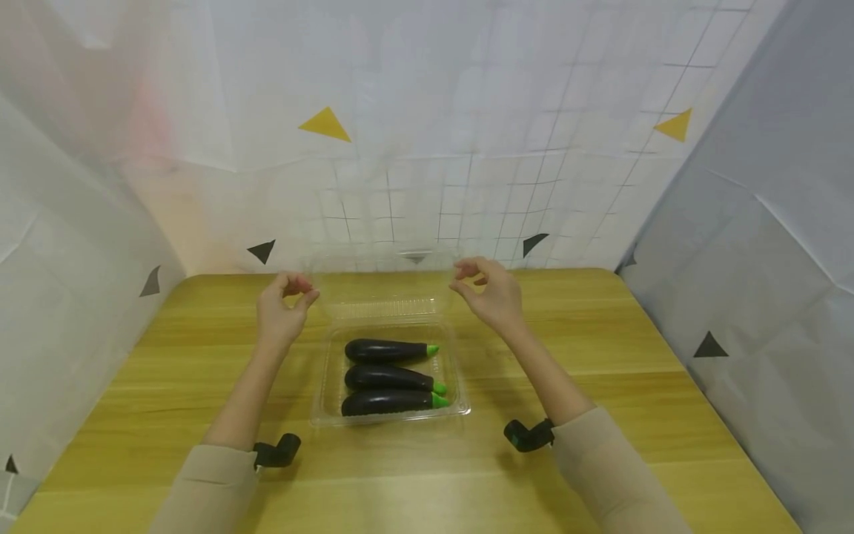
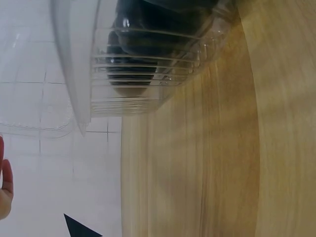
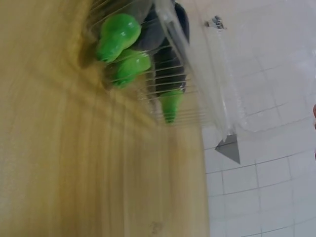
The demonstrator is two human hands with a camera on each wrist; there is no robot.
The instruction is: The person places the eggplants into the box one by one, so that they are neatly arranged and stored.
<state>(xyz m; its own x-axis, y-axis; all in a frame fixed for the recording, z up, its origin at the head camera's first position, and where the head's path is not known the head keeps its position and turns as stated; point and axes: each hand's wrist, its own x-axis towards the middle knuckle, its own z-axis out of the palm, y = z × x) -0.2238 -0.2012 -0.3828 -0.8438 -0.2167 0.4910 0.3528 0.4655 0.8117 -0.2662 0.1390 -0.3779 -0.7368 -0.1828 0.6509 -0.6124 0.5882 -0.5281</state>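
A clear plastic clamshell box [image 1: 390, 420] sits on the table, its hinged lid [image 1: 383, 285] raised at the back. Three dark eggplants [image 1: 388, 401] with green stem ends lie side by side in the base, stems to the right. My left hand [image 1: 282, 311] pinches the lid's left edge between thumb and forefinger. At the opposite edge, my right hand [image 1: 495, 295] holds the lid by thumb and fingers. The left wrist view shows the box's ribbed wall [image 2: 128, 106] and a few fingertips [image 2: 6, 177]. Green stems [image 3: 118, 37] show through the box in the right wrist view.
The wooden table [image 1: 567, 356] has rounded back corners. White sheeting with grid lines [image 1: 427, 111] stands behind it, with more sheeting on both sides. Yellow and black triangles mark the sheets. A black wrist device [image 1: 528, 435] is strapped on each forearm.
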